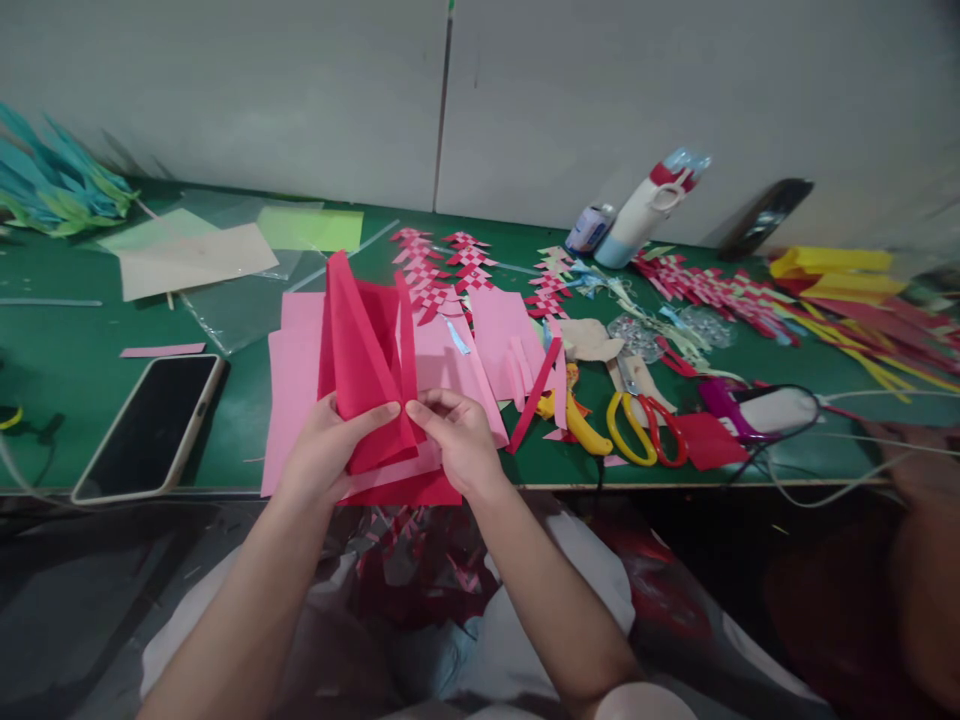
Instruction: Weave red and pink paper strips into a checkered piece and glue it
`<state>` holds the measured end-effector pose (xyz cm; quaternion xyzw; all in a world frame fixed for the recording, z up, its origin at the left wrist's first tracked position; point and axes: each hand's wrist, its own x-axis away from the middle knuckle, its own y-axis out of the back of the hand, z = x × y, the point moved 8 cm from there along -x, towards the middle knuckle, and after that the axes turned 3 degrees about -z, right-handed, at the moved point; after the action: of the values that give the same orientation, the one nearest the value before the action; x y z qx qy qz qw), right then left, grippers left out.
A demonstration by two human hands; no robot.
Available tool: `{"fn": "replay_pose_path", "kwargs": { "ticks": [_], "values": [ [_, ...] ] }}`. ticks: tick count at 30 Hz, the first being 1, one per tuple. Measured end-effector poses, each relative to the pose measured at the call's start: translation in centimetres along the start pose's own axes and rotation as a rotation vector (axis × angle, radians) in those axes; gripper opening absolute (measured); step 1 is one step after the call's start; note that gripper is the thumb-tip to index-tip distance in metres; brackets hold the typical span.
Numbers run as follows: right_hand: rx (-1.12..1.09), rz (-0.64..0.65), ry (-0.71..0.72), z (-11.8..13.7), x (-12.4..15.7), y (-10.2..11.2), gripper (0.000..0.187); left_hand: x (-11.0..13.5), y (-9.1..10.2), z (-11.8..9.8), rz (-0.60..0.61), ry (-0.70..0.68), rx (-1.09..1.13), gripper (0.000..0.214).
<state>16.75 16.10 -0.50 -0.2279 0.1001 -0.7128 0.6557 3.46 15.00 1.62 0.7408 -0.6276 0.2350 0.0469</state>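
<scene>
While two bare hands hold it, one red paper [364,370], folded into tall flaps, leans up over some pink sheets [292,400] near the front edge of the green table [247,400]. From where I stand, it looks thin and smooth, with straight edges and a pointy top. The left hand [330,440] has its grip closed on the lower left side, thumb flat on the front. The right hand [457,435] has a narrow grip, thumb and finger pinching the right flap close by the left thumb.

Behind the paper I count three woven strips [424,270], pink and red checks with zigzag sides. To the right are one red strip [535,395], one yellow thing [586,425] curved like a banana, and one pair of scissors [634,392], with a yellow loop and a red loop toward the table's edge. Farther right is one white and purple thing [780,410]. Near the wall [525,120], one can [589,230] sits beside one tall white bottle [645,212].

On the left, one flat phone [154,425] with round corners lies by the front edge. A band of green shows between it and the pink sheets, while the things on the right lie close together.
</scene>
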Motion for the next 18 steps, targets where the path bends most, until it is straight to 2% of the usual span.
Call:
{"fn": "replay_pose_path", "kwargs": {
  "ticks": [4, 10, 18],
  "values": [
    [-0.003, 0.013, -0.017, 0.08, -0.05, 0.04, 0.023, -0.04, 0.01, -0.06, -0.008, 0.006, -0.009, 0.045],
    [0.018, 0.088, -0.146, -0.39, -0.08, 0.04, 0.027, 0.02, 0.16, -0.3, -0.032, 0.004, -0.011, 0.045],
    [-0.002, 0.075, -0.119, -0.47, -0.14, 0.23, 0.023, 0.11, -0.24, -0.03, 0.028, 0.02, -0.024, 0.051]
  ]
}}
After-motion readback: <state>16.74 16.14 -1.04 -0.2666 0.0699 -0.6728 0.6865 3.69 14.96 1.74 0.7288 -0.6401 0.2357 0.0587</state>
